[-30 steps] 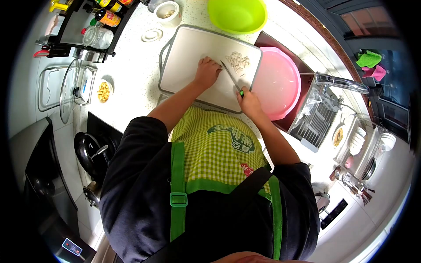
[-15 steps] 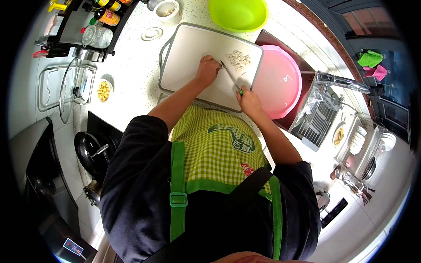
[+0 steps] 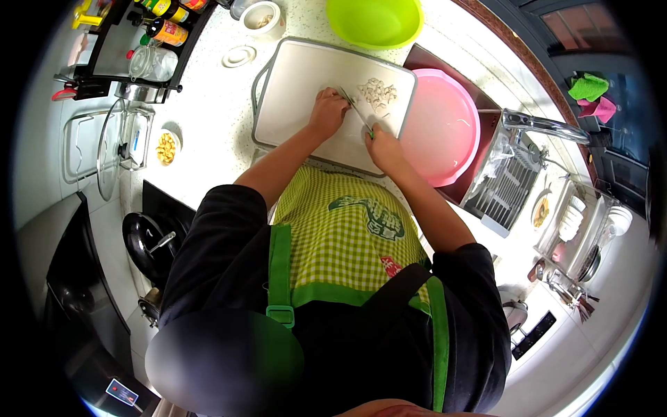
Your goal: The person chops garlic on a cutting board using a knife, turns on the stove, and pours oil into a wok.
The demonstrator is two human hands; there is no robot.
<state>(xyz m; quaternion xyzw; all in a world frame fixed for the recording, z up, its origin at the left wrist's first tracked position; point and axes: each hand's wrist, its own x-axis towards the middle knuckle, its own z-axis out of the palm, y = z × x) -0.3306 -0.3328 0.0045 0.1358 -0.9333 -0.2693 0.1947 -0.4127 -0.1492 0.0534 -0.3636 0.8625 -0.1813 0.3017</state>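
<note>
On a pale cutting board (image 3: 292,104) with a grey rim, my left hand (image 3: 329,112) has its fingers bunched and pressed down. Whatever lies under those fingertips is hidden. My right hand (image 3: 384,149) is wrapped round the green handle of a kitchen knife (image 3: 356,111), whose blade points up and left. The blade's far part lies right beside my left fingertips. Small whitish cut pieces (image 3: 377,94) form a loose pile on the board, to the right of the blade.
Right of the board, a pink basin (image 3: 445,132) sits over the sink, near the faucet (image 3: 545,127). A green bowl (image 3: 375,24) and a white tub (image 3: 262,21) stand behind. At left are a small bowl of yellowish pieces (image 3: 167,148) and a black wok (image 3: 147,244).
My right hand and the knife have shifted up and left, and the blade tip now reaches past my left fingertips. My left hand stays almost where it was.
</note>
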